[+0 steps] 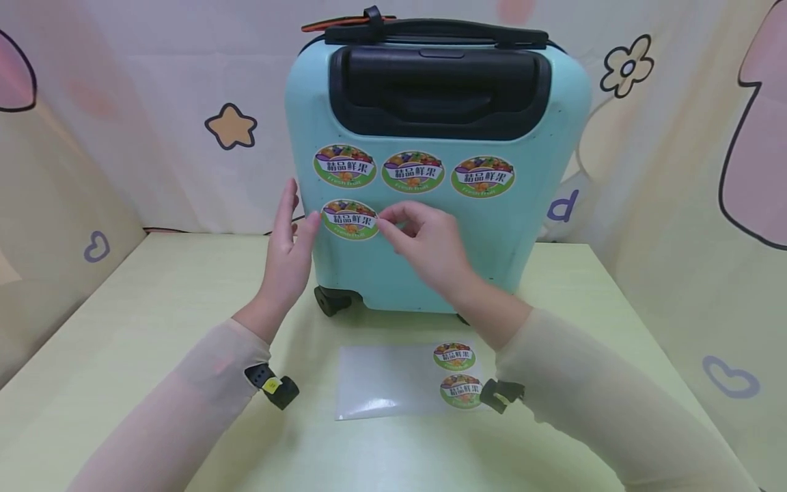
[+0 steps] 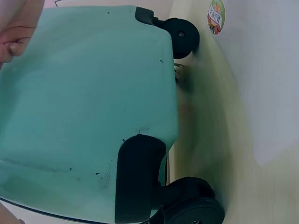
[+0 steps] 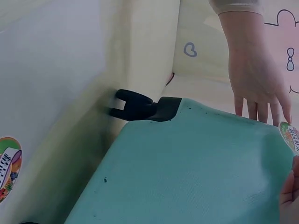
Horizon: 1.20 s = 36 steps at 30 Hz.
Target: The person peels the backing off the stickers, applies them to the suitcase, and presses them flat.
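A light blue suitcase (image 1: pixel 424 273) stands upright on the table. An oval fruit sticker (image 1: pixel 350 220) lies against its front, lower left. My right hand (image 1: pixel 433 246) pinches the sticker's right edge between thumb and fingertips. With its fingers straight, my left hand (image 1: pixel 285 263) rests along the suitcase's left side, the thumb at the sticker's left edge. The right wrist view shows this left hand (image 3: pixel 257 74) and the sticker (image 3: pixel 289 136) between both hands. Three matching stickers, left (image 1: pixel 345 166), middle (image 1: pixel 412 172) and right (image 1: pixel 482 177), form a row above.
A pale backing sheet (image 1: pixel 384 383) with two more stickers at its right side lies on the table (image 1: pixel 154 328) before the suitcase. Black wheels (image 2: pixel 184 39) show under the suitcase, and its black handle (image 1: pixel 443 31) is on top. Patterned cloth (image 1: pixel 184 89) hangs behind.
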### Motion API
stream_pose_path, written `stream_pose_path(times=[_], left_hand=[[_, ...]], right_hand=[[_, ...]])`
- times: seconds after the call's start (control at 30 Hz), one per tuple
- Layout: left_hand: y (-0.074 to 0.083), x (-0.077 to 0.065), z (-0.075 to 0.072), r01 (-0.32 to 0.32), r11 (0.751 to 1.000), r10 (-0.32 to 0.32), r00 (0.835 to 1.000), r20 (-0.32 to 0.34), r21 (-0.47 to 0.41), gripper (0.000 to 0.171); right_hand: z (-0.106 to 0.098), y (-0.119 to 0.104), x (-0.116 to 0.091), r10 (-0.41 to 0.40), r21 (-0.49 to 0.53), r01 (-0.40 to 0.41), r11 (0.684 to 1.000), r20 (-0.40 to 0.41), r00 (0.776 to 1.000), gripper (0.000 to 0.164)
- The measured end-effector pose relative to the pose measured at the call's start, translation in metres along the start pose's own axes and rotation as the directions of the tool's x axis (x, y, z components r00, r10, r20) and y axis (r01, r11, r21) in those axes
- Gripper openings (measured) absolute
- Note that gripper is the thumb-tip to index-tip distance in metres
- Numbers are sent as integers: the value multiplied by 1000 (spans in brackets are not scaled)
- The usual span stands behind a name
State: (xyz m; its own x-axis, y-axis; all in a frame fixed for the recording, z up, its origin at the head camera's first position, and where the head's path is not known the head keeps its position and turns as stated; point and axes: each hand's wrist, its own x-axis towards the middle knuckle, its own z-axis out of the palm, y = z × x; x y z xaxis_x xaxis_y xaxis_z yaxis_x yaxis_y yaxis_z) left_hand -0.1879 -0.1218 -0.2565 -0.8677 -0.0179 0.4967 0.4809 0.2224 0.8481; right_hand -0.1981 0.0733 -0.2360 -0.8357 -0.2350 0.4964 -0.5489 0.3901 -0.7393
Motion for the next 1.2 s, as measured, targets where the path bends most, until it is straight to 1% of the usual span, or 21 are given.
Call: stream_pose_path(times=[0.17,0.37,0.5,0.6,0.73,0.8,0.87,1.1,1.17,1.2], left_hand=[[-4,4,0,9,1000,-9,1000,-2,0,63],[-4,7,1,8,1000,-8,1000,-15,12,64],[-7,10,2,2,1000,-2,1000,-16,-9,65],[-18,15,1,-1,1000,1,1000,-19,-22,65],[-34,22,1,-4,1000,4,999,-40,-1,66],[-36,24,1,-13,1000,13,999,-52,2,65],[-35,24,2,-19,1000,18,998,-61,-8,63],[-11,15,6,-31,999,28,997,-76,-31,58],[-11,14,7,-28,999,24,997,-76,-45,57],[-12,14,8,-35,998,30,996,-88,-52,54]], right_hand=[[6,-3,4,-15,-28,15,1000,-9,1000,13],[10,-3,8,-18,-46,17,999,-22,1000,14],[11,-3,8,-24,-47,23,999,-24,999,13],[11,-2,9,-27,-49,26,998,-28,999,13],[12,-1,9,-28,-60,25,998,-36,999,13],[13,-1,10,-30,-76,27,997,-41,999,14],[13,-2,10,-36,-97,32,995,-47,998,14],[14,-3,11,-60,-158,50,986,-57,997,15],[14,-3,10,-65,-165,55,985,-58,996,15],[14,-3,10,-66,-167,55,984,-58,996,14]])
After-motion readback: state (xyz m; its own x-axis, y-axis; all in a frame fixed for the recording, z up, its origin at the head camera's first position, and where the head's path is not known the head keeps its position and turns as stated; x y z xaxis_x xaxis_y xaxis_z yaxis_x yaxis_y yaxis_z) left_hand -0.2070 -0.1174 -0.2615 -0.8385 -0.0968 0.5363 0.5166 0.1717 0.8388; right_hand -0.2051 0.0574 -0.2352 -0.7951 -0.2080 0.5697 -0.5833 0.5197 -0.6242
